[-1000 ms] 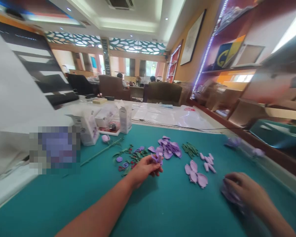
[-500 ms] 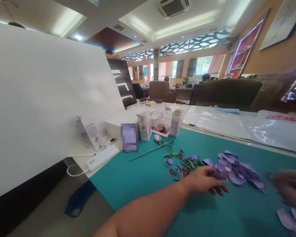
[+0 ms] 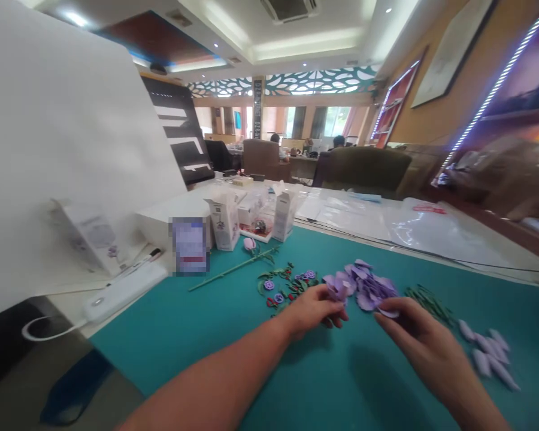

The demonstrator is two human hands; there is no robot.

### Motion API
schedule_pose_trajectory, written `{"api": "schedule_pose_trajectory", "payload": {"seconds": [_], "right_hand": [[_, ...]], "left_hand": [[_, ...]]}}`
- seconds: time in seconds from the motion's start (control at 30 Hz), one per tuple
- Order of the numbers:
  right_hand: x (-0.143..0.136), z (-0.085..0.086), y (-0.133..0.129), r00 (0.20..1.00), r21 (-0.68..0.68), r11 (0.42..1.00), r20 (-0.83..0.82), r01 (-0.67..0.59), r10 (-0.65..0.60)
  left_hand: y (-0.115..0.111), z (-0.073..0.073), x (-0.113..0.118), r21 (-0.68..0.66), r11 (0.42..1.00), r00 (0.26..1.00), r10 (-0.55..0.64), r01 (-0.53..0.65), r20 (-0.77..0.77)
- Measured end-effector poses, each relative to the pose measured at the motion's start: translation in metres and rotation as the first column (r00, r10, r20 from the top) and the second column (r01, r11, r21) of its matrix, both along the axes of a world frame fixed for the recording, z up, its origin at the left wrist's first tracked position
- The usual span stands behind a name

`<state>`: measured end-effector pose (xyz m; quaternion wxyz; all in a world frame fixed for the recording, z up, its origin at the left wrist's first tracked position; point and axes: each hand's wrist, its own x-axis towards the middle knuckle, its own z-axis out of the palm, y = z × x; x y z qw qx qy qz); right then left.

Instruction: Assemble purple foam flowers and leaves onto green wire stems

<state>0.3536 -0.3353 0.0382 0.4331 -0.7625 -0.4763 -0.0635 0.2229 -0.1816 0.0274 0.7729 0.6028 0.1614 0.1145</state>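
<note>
My left hand (image 3: pixel 317 308) is closed on a partly built purple flower (image 3: pixel 338 286), its petals standing up above the fingers. To its right, my right hand (image 3: pixel 413 326) pinches a single light purple petal (image 3: pixel 388 311) between thumb and finger, at the near edge of a heap of purple petals (image 3: pixel 371 286). Left of my left hand lie small pieces: purple wheel-shaped parts (image 3: pixel 269 285), green leaves (image 3: pixel 266 275) and red bits (image 3: pixel 272 302). A rose on a long green stem (image 3: pixel 233 268) with a pale pink bud (image 3: pixel 250 244) lies farther back.
Green stems (image 3: pixel 429 304) and pale purple bud pieces (image 3: pixel 487 344) lie at the right on the green mat (image 3: pixel 197 341). Small white boxes (image 3: pixel 227 221) stand at the back. A white power strip (image 3: pixel 123 293) sits at the left edge; plastic sheets (image 3: pixel 413 224) cover the far table.
My right hand has come in from the right edge to the petal heap and now pinches a petal. My left hand still holds the flower. The view has turned to the right.
</note>
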Motion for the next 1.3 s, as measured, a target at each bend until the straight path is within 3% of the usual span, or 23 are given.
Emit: {"api": "schedule_pose_trajectory", "payload": {"seconds": [0.13, 0.33, 0.6, 0.83, 1.03, 1.3], "right_hand": [[-0.002, 0.001, -0.002, 0.997, -0.06, 0.998, -0.071, -0.036, 0.031], [-0.019, 0.008, -0.001, 0.992, 0.002, 0.997, -0.097, -0.08, 0.08], [-0.023, 0.008, 0.002, 0.979, -0.022, 0.982, 0.074, -0.189, 0.19], [-0.022, 0.006, 0.001, 0.97, -0.008, 0.986, 0.18, -0.168, 0.166], [-0.026, -0.001, 0.004, 0.979, 0.035, 0.99, 0.155, -0.136, 0.129], [-0.023, -0.002, 0.005, 0.964, -0.02, 0.989, 0.219, -0.149, 0.15]], "left_hand": [[0.0, 0.002, -0.001, 0.027, 1.0, 1.0, 0.003, -0.004, 0.02], [-0.002, 0.005, -0.004, 0.046, 0.999, 1.0, -0.013, 0.012, 0.017], [-0.001, 0.005, -0.005, 0.108, 0.993, 0.997, -0.062, 0.056, 0.046], [0.0, 0.002, -0.003, 0.16, 0.984, 0.995, -0.083, 0.074, 0.05], [-0.002, 0.002, -0.003, 0.162, 0.984, 0.995, -0.084, 0.074, 0.058], [-0.001, 0.002, -0.003, 0.182, 0.979, 0.994, -0.101, 0.092, 0.04]]}}
